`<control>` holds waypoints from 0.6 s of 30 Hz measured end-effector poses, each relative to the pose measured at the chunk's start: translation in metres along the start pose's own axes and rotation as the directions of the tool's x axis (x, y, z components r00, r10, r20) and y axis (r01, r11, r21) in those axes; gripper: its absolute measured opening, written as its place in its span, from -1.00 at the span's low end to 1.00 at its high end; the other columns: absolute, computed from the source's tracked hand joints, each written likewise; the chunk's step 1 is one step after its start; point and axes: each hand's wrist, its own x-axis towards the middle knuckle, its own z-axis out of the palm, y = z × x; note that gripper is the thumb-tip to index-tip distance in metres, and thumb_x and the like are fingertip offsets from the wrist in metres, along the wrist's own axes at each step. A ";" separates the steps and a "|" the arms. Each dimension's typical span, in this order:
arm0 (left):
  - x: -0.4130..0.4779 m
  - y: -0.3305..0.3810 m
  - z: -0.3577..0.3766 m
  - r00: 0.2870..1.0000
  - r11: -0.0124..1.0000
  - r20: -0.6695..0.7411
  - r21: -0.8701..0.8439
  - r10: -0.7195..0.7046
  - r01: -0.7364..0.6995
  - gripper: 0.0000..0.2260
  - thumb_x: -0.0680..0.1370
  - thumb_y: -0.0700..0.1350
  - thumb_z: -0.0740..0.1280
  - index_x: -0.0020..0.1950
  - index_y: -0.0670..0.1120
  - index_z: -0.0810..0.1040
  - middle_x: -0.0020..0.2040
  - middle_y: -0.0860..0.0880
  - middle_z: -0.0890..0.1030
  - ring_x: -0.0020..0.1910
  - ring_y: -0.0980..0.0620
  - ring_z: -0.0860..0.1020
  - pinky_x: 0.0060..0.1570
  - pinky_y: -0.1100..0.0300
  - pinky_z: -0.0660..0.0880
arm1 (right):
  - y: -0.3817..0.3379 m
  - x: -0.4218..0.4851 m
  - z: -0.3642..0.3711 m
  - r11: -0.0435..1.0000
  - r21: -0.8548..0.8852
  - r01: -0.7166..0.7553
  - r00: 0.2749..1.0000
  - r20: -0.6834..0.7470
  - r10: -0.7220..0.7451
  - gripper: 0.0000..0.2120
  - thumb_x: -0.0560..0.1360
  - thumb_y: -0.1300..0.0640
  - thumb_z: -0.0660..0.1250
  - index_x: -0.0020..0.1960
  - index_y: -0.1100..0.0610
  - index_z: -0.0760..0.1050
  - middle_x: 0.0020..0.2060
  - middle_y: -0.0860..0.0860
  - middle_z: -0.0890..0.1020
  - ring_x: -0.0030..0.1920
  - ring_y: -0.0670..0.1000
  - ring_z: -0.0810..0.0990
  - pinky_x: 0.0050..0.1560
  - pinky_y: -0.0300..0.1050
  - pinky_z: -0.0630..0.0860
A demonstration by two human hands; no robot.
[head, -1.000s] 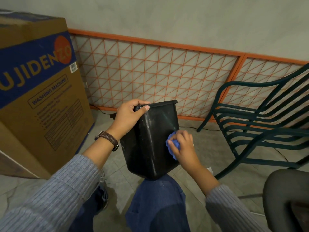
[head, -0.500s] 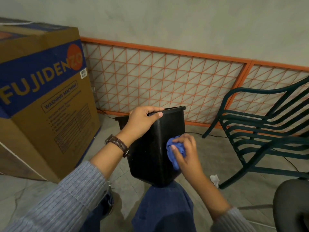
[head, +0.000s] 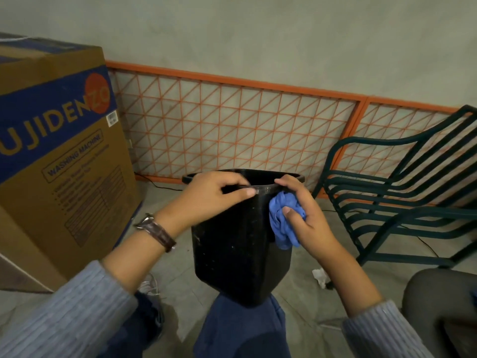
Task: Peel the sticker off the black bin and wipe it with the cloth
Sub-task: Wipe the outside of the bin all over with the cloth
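A black plastic bin [head: 232, 254] stands upright on my right knee, its open mouth facing up. My left hand [head: 214, 197] grips the near rim at the top left, thumb lying along the edge. My right hand [head: 307, 218] holds a crumpled blue cloth [head: 281, 223] pressed against the bin's upper right corner, just under the rim, with its forefinger hooked over the rim. No sticker shows on the sides that face me. A crumpled white scrap [head: 320, 276] lies on the floor to the right of the bin.
A large cardboard washing-machine box [head: 56, 161] stands at the left. An orange wire-mesh panel [head: 232, 125] leans along the wall behind. A dark green metal chair [head: 402, 197] is at the right, and a dark rounded seat [head: 438, 306] at the lower right. The floor is tiled.
My right hand has slid the cloth up the bin's side to just under the rim. The bin has turned more upright, and my left hand has shifted along the rim.
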 end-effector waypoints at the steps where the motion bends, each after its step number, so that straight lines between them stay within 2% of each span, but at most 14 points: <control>1: -0.002 -0.009 -0.008 1.000 1.000 0.027 -0.018 0.005 -0.004 -0.76 0.44 0.18 0.31 -0.02 0.09 0.61 -0.07 0.18 0.63 -0.01 0.26 0.56 0.05 0.27 0.46 | 0.000 -0.002 -0.001 1.000 -0.002 0.000 1.000 -0.007 0.000 -0.56 0.43 0.13 0.13 0.30 -0.09 0.32 0.29 -0.23 0.36 0.35 -0.24 0.30 0.29 -0.42 0.19; 3: -0.004 -0.027 -0.021 1.000 0.999 0.018 -0.040 0.020 -0.019 -0.75 0.39 0.23 0.30 -0.05 0.15 0.61 -0.06 0.21 0.63 -0.01 0.25 0.56 0.01 0.36 0.46 | -0.001 -0.005 -0.003 1.000 0.005 0.004 1.000 -0.030 -0.004 -0.58 0.44 0.13 0.14 0.29 -0.09 0.34 0.29 -0.22 0.37 0.36 -0.23 0.30 0.29 -0.43 0.19; 6: -0.003 -0.043 -0.029 0.998 0.999 -0.046 -0.007 0.031 -0.032 -0.81 0.37 0.25 0.30 -0.05 0.29 0.59 -0.02 0.27 0.60 0.02 0.26 0.54 0.01 0.48 0.38 | 0.001 -0.008 -0.003 0.999 0.036 -0.011 0.996 -0.086 0.014 -0.60 0.44 0.11 0.13 0.28 -0.02 0.36 0.29 -0.07 0.42 0.35 -0.16 0.34 0.31 -0.37 0.21; 8: -0.001 -0.044 -0.026 0.997 0.998 -0.060 0.018 0.057 -0.056 -0.75 0.40 0.22 0.27 0.01 0.24 0.59 -0.04 0.23 0.61 0.02 0.22 0.54 0.07 0.36 0.40 | 0.005 -0.008 -0.004 0.997 0.068 -0.047 0.988 -0.143 0.057 -0.59 0.45 0.11 0.12 0.29 0.07 0.38 0.28 -0.02 0.45 0.34 -0.13 0.36 0.33 -0.34 0.23; 10: 0.001 -0.040 -0.019 0.989 0.989 -0.099 0.109 0.109 -0.098 -0.71 0.44 0.22 0.22 0.12 0.25 0.55 -0.13 0.20 0.61 -0.02 0.19 0.52 0.13 0.12 0.39 | 0.010 -0.009 -0.003 0.991 0.105 -0.081 0.966 -0.236 0.104 -0.60 0.46 0.10 0.12 0.28 0.15 0.38 0.25 -0.04 0.47 0.30 -0.15 0.40 0.32 -0.33 0.27; 13: 0.003 -0.031 -0.007 0.972 0.961 -0.177 0.253 0.157 -0.109 -0.68 0.47 0.25 0.14 0.21 0.38 0.39 -0.20 0.20 0.60 -0.07 0.20 0.50 0.10 -0.07 0.36 | 0.016 -0.018 0.022 0.961 0.229 -0.153 0.856 -0.455 0.245 -0.66 0.47 -0.02 0.18 0.19 0.10 0.35 0.12 -0.08 0.49 0.15 -0.21 0.48 0.23 -0.17 0.41; 14: 0.003 -0.029 -0.005 0.966 0.956 -0.203 0.274 0.159 -0.100 -0.69 0.46 0.26 0.12 0.20 0.41 0.39 -0.21 0.23 0.58 -0.07 0.21 0.49 0.10 -0.06 0.34 | 0.017 -0.024 0.036 0.944 0.284 -0.170 0.824 -0.485 0.294 -0.65 0.45 -0.08 0.21 0.18 0.04 0.34 0.10 -0.06 0.48 0.12 -0.19 0.50 0.19 -0.12 0.45; 16: 0.004 -0.029 -0.002 0.956 0.954 -0.253 0.290 0.147 -0.069 -0.72 0.45 0.28 0.10 0.13 0.44 0.40 -0.24 0.32 0.54 -0.05 0.25 0.45 0.08 0.08 0.27 | 0.019 -0.035 0.060 0.936 0.302 -0.182 0.801 -0.506 0.319 -0.63 0.43 -0.15 0.23 0.20 -0.10 0.30 0.17 0.00 0.43 0.20 -0.10 0.47 0.21 -0.11 0.43; 18: 0.004 -0.031 0.000 0.949 0.953 -0.283 0.299 0.140 -0.051 -0.74 0.44 0.30 0.11 0.11 0.45 0.40 -0.26 0.34 0.52 -0.04 0.25 0.44 0.00 0.20 0.18 | 0.017 -0.037 0.069 0.949 0.256 -0.182 0.794 -0.531 0.296 -0.66 0.44 -0.14 0.20 0.19 -0.14 0.30 0.22 0.02 0.36 0.25 -0.13 0.40 0.26 -0.23 0.35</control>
